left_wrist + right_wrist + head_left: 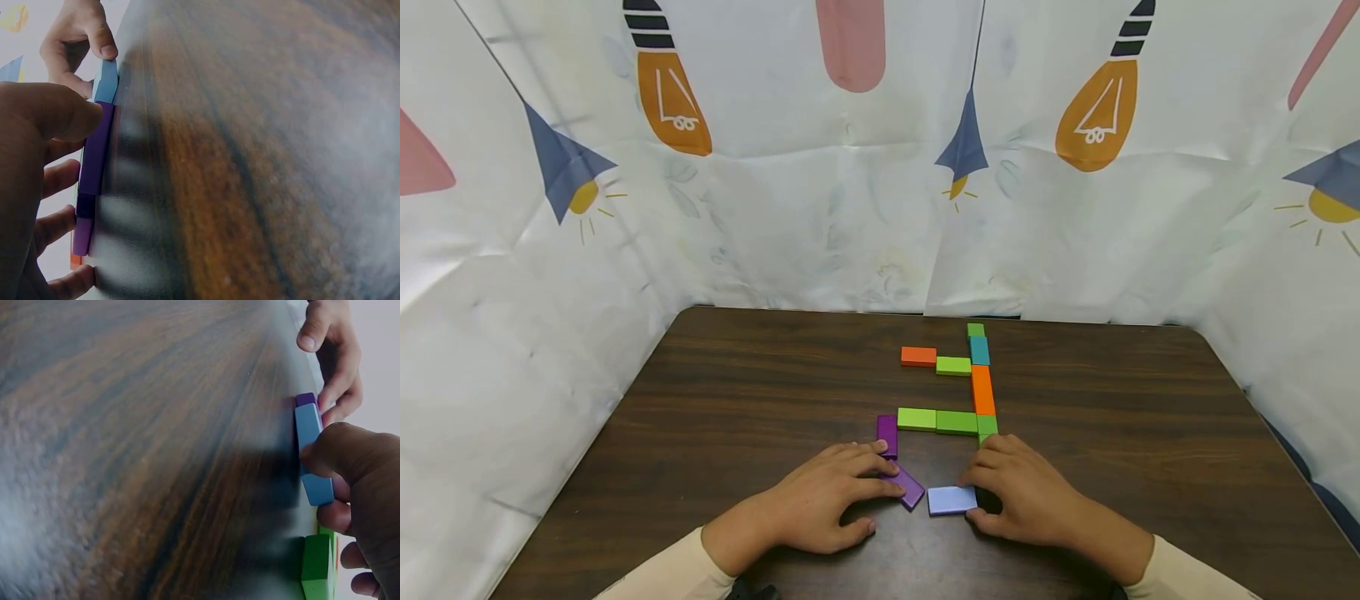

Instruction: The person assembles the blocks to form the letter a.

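My left hand (823, 500) lies with fingers extended, fingertips touching a tilted purple block (912, 490) and the left side of a darker purple block (887, 433). Its thumb is apart from the blocks. My right hand (1026, 496) pinches the right end of a light blue block (946, 501) between thumb and forefinger; the block's left end is close to the tilted purple one. In the right wrist view, the thumb presses the near side of the light blue block (307, 428). Green blocks (957, 422) form a row beyond the hands, and the right fingers partly cover the nearest green block (985, 437).
An orange block (982, 390), a teal block (979, 350) and a small green block (975, 330) continue the line away from me. A green block (953, 366) and a red-orange block (918, 357) branch left. The dark wooden table (760, 392) meets a patterned white cloth (775, 225).
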Demonstrator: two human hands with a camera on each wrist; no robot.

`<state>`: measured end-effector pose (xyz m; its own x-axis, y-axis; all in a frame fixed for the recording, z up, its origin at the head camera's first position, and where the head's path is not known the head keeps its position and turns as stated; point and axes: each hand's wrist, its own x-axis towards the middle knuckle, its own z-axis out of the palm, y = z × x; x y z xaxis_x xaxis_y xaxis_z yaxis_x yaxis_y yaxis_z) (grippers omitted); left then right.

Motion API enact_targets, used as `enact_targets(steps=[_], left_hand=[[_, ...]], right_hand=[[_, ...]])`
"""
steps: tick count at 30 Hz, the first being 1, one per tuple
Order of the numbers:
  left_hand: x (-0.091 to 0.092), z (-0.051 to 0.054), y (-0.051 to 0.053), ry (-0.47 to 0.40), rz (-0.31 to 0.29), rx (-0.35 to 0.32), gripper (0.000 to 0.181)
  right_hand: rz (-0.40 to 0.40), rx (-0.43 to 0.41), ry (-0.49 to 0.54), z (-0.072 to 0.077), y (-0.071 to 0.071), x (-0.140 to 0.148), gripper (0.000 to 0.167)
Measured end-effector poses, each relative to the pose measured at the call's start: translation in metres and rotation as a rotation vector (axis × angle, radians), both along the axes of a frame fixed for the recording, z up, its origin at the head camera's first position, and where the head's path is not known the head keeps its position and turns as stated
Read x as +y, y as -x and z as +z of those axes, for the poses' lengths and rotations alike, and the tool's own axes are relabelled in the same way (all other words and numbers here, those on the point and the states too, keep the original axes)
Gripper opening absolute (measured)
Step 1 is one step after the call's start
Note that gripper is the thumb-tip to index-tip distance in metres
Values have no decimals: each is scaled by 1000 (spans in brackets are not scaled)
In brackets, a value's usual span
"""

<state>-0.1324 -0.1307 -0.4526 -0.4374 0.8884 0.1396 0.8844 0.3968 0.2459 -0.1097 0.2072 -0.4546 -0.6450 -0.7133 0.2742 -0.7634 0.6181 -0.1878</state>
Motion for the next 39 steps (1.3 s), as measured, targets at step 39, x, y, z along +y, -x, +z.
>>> enact_targets(steps=[39], left_hand=[[-1, -1, 2, 21, -23, 37, 63]], right_hand=[[-79, 13, 84, 20, 17, 26, 39]])
